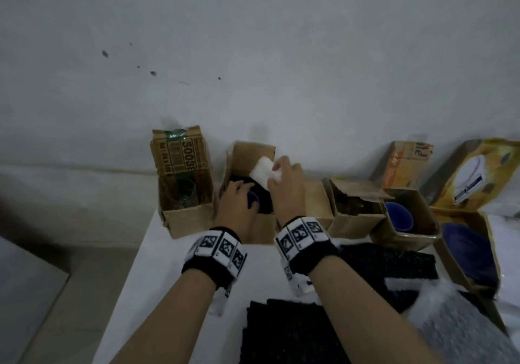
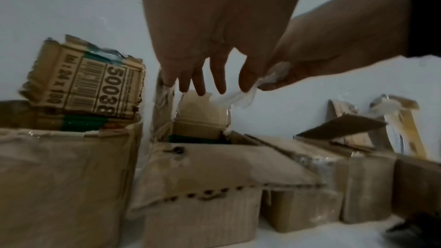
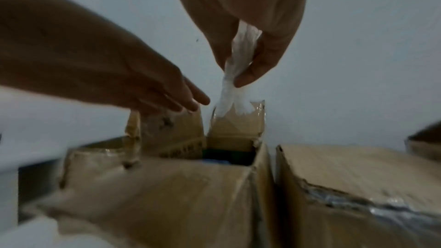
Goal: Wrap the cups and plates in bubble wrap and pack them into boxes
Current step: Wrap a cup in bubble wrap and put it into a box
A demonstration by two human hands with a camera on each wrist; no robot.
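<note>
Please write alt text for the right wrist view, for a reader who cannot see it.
The right hand pinches a white sheet above an open cardboard box, while the left hand, fingers straight, reaches over its flap.

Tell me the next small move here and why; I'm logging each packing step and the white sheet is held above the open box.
Probably lower the white sheet into the open box over the blue cup. The right hand pinches it just above the opening, while the left hand, fingers straight, reaches over the near rim beside the cup.
</note>
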